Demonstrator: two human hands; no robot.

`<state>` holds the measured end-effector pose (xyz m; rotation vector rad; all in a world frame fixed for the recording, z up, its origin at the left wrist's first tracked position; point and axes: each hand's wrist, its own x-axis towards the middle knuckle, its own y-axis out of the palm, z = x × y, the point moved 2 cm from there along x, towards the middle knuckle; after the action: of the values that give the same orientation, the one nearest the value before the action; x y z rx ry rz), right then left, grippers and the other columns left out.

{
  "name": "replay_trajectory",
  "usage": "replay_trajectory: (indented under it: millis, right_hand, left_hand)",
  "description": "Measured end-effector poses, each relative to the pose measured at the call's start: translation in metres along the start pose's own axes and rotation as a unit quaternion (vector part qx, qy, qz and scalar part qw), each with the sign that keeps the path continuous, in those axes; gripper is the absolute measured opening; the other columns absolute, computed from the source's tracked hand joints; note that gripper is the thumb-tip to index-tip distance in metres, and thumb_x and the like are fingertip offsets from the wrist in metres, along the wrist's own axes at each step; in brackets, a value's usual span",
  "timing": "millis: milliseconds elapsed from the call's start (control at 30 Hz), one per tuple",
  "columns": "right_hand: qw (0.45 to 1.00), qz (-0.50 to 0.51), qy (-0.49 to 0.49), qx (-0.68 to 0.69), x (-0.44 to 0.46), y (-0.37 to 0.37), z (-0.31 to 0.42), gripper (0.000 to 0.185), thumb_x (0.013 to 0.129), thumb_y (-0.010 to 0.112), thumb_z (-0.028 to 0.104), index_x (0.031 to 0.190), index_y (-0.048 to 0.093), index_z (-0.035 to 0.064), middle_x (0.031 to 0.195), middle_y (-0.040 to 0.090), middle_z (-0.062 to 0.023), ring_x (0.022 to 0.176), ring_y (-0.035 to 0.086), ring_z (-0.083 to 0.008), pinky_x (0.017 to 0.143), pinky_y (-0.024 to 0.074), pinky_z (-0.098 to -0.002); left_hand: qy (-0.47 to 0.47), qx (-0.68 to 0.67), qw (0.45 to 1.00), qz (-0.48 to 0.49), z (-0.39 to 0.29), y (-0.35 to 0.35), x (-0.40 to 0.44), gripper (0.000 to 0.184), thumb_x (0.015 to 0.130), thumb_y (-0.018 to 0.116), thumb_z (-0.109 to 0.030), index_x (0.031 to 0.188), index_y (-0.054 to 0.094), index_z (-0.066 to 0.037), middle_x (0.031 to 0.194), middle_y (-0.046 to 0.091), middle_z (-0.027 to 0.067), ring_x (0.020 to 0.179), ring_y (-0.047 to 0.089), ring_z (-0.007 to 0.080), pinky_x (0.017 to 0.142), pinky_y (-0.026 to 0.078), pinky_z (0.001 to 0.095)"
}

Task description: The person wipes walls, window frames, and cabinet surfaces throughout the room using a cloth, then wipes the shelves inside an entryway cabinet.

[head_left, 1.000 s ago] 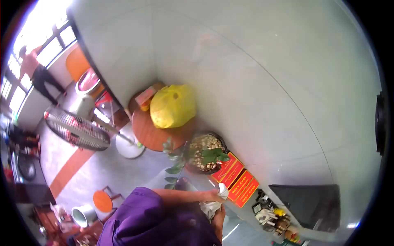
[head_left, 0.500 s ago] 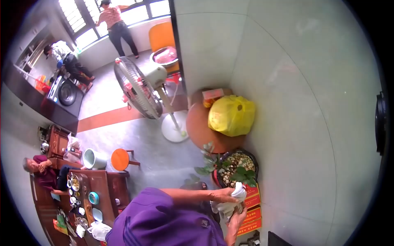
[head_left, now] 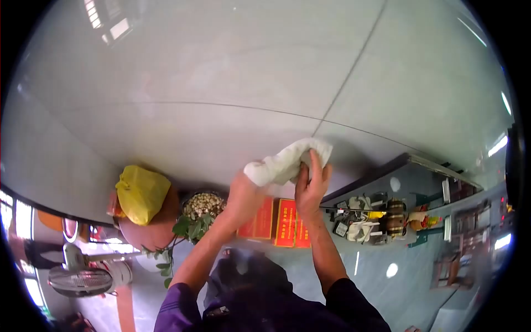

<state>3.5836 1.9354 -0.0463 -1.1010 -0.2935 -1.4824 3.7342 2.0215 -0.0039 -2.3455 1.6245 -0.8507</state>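
Observation:
A white cloth (head_left: pixel 281 161) stretches between my two hands, in front of the pale tiled wall. My left hand (head_left: pixel 244 200), smeared by motion, grips the cloth's left end. At the other end, my right hand (head_left: pixel 313 187) has its fingers and thumb closed on the fabric. Part of the cloth is bunched and folded. I cannot tell whether it touches the wall.
Red boxes (head_left: pixel 292 224) sit below my hands along the wall. A potted plant (head_left: pixel 203 207) and a yellow plastic bag (head_left: pixel 142 193) on a round brown surface (head_left: pixel 149 232) are to the left. A standing fan (head_left: pixel 80 281) is farther left. A black-framed screen (head_left: pixel 398 166) stands right.
My view has swung from the room toward the wall. The cloth, bunched between my hands before, is now raised and drawn out lengthwise between them.

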Motion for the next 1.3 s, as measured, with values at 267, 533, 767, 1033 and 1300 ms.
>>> replay_trajectory:
  millis: [267,533,767,1033,1300]
  right_hand:
    - [0.961,-0.219,-0.026,-0.165,0.042,-0.025,-0.075,0.061,0.085,0.068,0.005,0.142,0.045,0.0004,0.108,0.049,-0.0200,0.101,0.050,-0.0380,0.085,0.0437,-0.0475]
    - [0.959,-0.172,-0.186,-0.127,0.073,0.062,0.027,0.042,0.097,0.056,0.009,0.136,0.051,-0.0040,0.095,0.053,-0.0204,0.086,0.054,-0.0347,0.076,0.0446,-0.0443]
    - [0.889,0.004,-0.423,-0.174,0.097,0.190,0.155,0.046,0.081,0.059,0.001,0.126,0.064,0.0045,0.118,0.059,-0.0114,0.091,0.053,-0.0277,0.081,0.0407,-0.0415]
    - [0.901,0.076,-0.424,-0.061,0.073,0.307,0.242,0.054,0.077,0.060,0.008,0.131,0.061,0.0100,0.102,0.053,-0.0081,0.086,0.049,-0.0261,0.072,0.0383,-0.0410]
    - [0.978,0.027,-0.186,-0.091,0.037,0.215,0.111,0.047,0.084,0.061,0.006,0.131,0.057,0.0034,0.112,0.055,-0.0158,0.100,0.053,-0.0319,0.088,0.0402,-0.0447]
  left_hand:
    - [0.240,0.194,0.941,-0.142,-0.039,0.095,0.074,0.019,0.077,0.061,-0.011,0.096,0.059,-0.012,0.092,0.050,0.0090,0.092,0.053,0.0280,0.083,0.041,0.0428]
    - [0.079,0.149,0.925,-0.340,0.017,-0.034,0.082,0.021,0.073,0.064,-0.003,0.092,0.060,-0.006,0.095,0.051,0.0130,0.086,0.056,0.0342,0.071,0.047,0.0445]
    - [-0.016,0.165,0.884,-0.437,0.126,-0.189,0.060,0.026,0.083,0.064,-0.002,0.109,0.059,-0.001,0.111,0.056,0.0192,0.103,0.055,0.0391,0.090,0.045,0.0445]
    - [-0.057,-0.026,0.876,-0.478,0.218,-0.286,0.044,0.007,0.086,0.060,-0.001,0.090,0.064,0.000,0.094,0.060,0.0178,0.090,0.053,0.0365,0.081,0.039,0.0471]
    - [-0.059,-0.080,0.944,-0.314,0.142,-0.170,0.055,0.017,0.094,0.050,-0.011,0.108,0.056,-0.003,0.107,0.056,0.0144,0.102,0.054,0.0280,0.092,0.045,0.0394]
